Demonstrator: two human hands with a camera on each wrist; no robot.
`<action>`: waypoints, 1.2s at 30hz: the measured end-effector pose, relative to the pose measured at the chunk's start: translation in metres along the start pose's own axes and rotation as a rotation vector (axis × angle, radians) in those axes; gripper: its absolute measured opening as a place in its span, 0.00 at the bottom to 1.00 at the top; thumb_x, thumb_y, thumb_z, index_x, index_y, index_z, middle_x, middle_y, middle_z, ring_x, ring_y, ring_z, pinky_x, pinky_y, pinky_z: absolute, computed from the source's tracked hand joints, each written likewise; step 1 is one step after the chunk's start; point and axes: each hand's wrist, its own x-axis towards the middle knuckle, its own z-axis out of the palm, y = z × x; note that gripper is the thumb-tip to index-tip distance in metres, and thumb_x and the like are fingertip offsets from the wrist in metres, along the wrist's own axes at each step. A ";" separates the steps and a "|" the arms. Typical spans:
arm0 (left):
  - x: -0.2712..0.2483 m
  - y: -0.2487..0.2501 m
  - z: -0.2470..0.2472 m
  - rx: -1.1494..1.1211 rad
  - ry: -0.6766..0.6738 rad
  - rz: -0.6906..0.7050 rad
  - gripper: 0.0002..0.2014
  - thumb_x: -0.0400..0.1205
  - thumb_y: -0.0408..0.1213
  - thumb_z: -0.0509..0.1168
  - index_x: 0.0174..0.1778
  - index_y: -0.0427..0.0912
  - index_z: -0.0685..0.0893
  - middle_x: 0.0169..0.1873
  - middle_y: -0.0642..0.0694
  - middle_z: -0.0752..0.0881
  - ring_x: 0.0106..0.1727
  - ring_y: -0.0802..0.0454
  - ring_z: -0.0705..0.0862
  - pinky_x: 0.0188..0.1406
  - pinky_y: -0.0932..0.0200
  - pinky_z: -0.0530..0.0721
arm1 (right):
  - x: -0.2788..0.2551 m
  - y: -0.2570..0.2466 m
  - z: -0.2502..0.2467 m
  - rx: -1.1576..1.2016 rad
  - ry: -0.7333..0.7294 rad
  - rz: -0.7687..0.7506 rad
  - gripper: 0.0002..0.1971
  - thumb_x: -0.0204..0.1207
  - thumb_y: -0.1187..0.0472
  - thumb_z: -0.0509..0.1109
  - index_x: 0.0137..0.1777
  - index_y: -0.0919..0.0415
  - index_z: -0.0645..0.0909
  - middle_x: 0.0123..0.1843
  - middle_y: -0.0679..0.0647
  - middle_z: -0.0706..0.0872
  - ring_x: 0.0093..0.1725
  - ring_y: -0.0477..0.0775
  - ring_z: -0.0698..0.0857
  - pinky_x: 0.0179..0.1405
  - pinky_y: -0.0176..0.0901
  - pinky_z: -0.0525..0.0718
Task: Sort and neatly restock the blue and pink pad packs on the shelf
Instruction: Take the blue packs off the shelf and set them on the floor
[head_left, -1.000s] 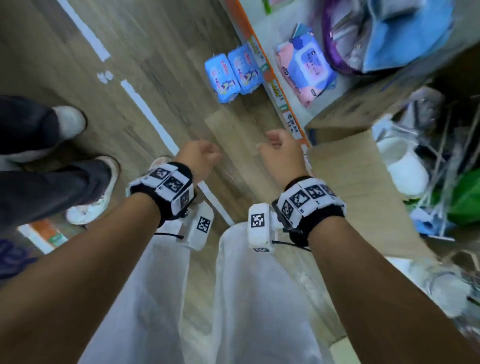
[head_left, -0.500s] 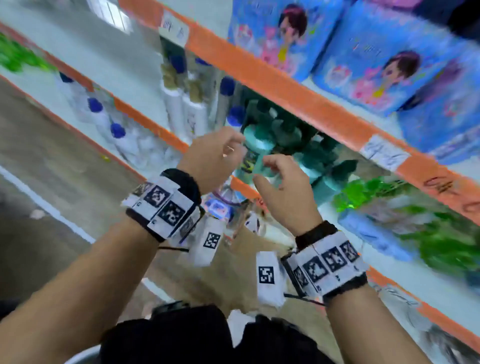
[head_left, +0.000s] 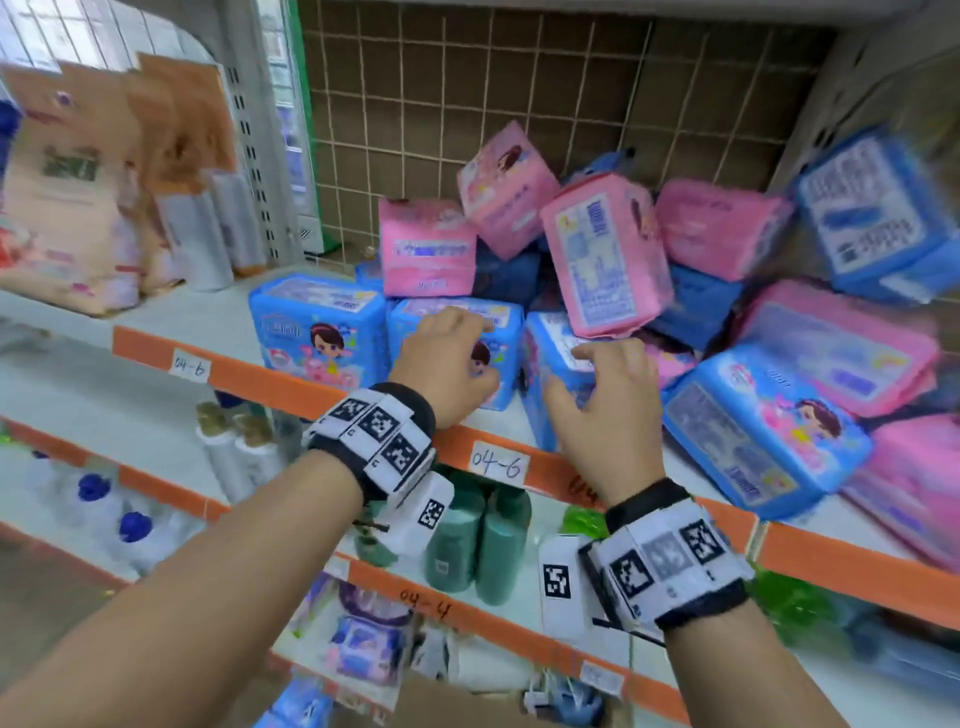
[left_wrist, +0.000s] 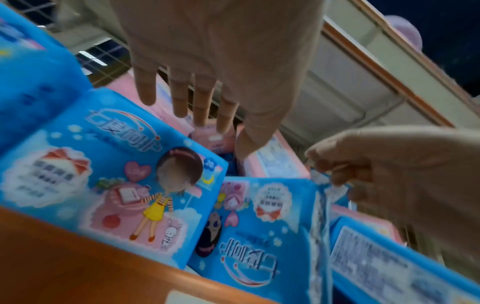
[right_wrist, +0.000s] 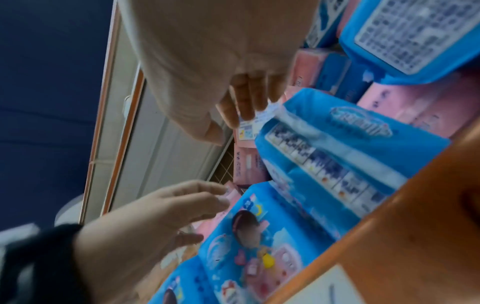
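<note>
Head view: both hands reach over the orange front edge of the shelf (head_left: 291, 382) into a jumble of pad packs. The left hand (head_left: 447, 358) lies knuckles-up against the second upright blue pack (head_left: 506, 332) in the front row; the left wrist view shows its fingers (left_wrist: 179, 96) straight and slightly apart, hovering above the packs with nothing between them. The right hand (head_left: 608, 395) is spread, thumb out to the side, its fingertips at the top corner of the third blue pack (head_left: 545, 364). The right wrist view shows those fingers bent at that pack's crimped seam, but blur leaves it unclear whether they pinch it or only touch it.

A first blue pack (head_left: 319, 327) stands upright at the left of the row. Behind and to the right, pink packs (head_left: 605, 254) and more blue packs (head_left: 753, 431) lie tilted and piled against the wire back grid (head_left: 467, 104). Motion blur smears the print on most packs, and the pile runs off the frame's right edge.
</note>
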 end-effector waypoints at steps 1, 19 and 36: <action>0.008 0.004 0.004 0.059 -0.047 0.041 0.26 0.77 0.41 0.66 0.72 0.45 0.72 0.69 0.42 0.73 0.72 0.43 0.67 0.71 0.53 0.64 | 0.001 0.004 0.000 -0.072 0.021 0.006 0.16 0.66 0.60 0.75 0.51 0.67 0.81 0.52 0.64 0.79 0.55 0.67 0.76 0.53 0.48 0.66; 0.058 -0.034 -0.011 0.285 -0.316 0.148 0.24 0.80 0.40 0.61 0.73 0.49 0.69 0.71 0.46 0.69 0.71 0.45 0.69 0.68 0.49 0.69 | 0.038 0.015 -0.006 -0.112 -0.027 0.167 0.21 0.68 0.50 0.72 0.57 0.62 0.78 0.57 0.60 0.75 0.60 0.63 0.71 0.59 0.52 0.69; 0.159 0.039 -0.039 0.139 -0.122 0.126 0.38 0.72 0.56 0.68 0.76 0.55 0.60 0.73 0.40 0.62 0.70 0.38 0.69 0.61 0.47 0.76 | 0.099 -0.007 0.005 -0.060 -0.693 0.047 0.39 0.72 0.50 0.72 0.80 0.57 0.58 0.79 0.54 0.63 0.77 0.53 0.64 0.74 0.39 0.62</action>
